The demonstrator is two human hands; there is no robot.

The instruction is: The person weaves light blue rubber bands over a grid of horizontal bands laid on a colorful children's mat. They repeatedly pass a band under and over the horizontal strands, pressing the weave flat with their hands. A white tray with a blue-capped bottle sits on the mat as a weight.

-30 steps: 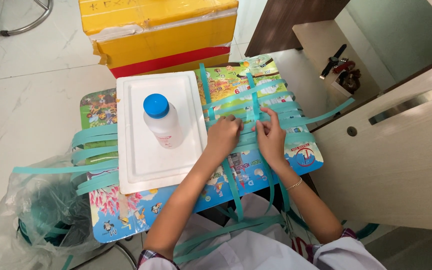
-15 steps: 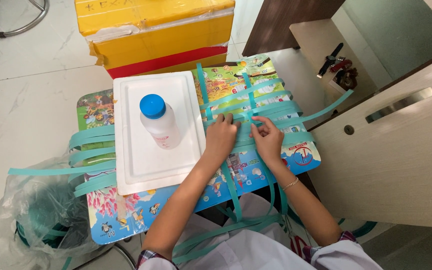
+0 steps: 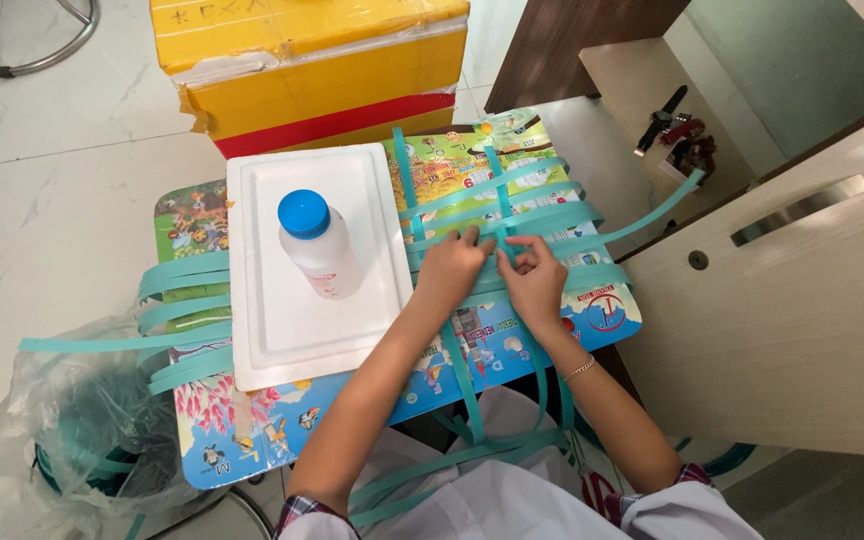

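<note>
Left hand: our left hand (image 3: 452, 268) lies palm down on the crossing of the teal strips (image 3: 512, 215), fingers pressed flat and together on them; we judge it pins the weave so the bands do not slide.

Right hand: our right hand (image 3: 534, 280) sits just beside the left, fingertips pinched on one upright strip (image 3: 501, 205) where it crosses the horizontal ones. Both hands are close together, nearly touching.

Work piece: the strips lie interlaced on the right half of the small table (image 3: 607, 310), which has a colourful printed top. Several run across, a few run toward us and hang over the near edge into our lap.

Weight: a white foam tray (image 3: 262, 320) rests on the left ends of the horizontal strips, with a white bottle with a blue cap (image 3: 318, 244) standing upright on it. We judge the pair holds those ends flat and parallel.

Loose ends: strip tails (image 3: 177, 300) stick out left from under the tray.

Supply: a clear plastic bag (image 3: 72, 430) on the floor at left holds more coiled teal strip.

Surroundings: a yellow box (image 3: 312, 70) stands behind the table; a pale cabinet (image 3: 802, 300) stands at right.
</note>
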